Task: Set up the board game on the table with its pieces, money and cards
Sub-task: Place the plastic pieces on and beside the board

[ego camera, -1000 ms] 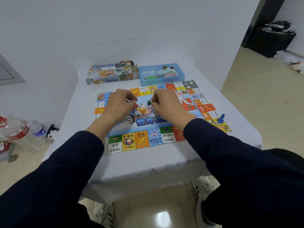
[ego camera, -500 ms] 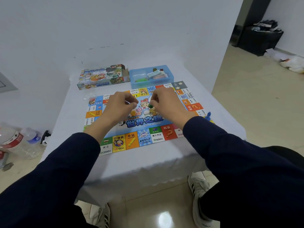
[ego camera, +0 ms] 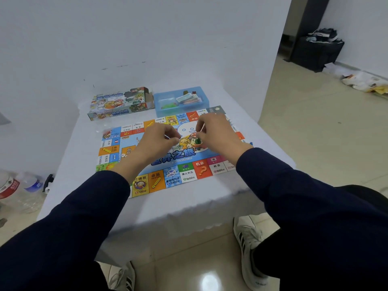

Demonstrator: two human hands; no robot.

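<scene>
One colourful square game board [ego camera: 168,156] lies flat on the white-clothed table [ego camera: 189,204]. Above its middle, the left hand [ego camera: 156,141] and right hand [ego camera: 216,133] pinch a thin clear bag, a small green pawn [ego camera: 198,141] at the right fingertips. One blue plastic tray [ego camera: 180,100] behind the board holds a stack of paper money [ego camera: 188,99], beside one printed cardboard box [ego camera: 120,102].

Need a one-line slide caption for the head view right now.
Both hands, left hand and right hand, work with curled fingers over the game board; blue tray and game box sit behind.

The hands [ego camera: 159,139] [ego camera: 214,133] have drawn slightly apart above the board [ego camera: 189,177].
</scene>
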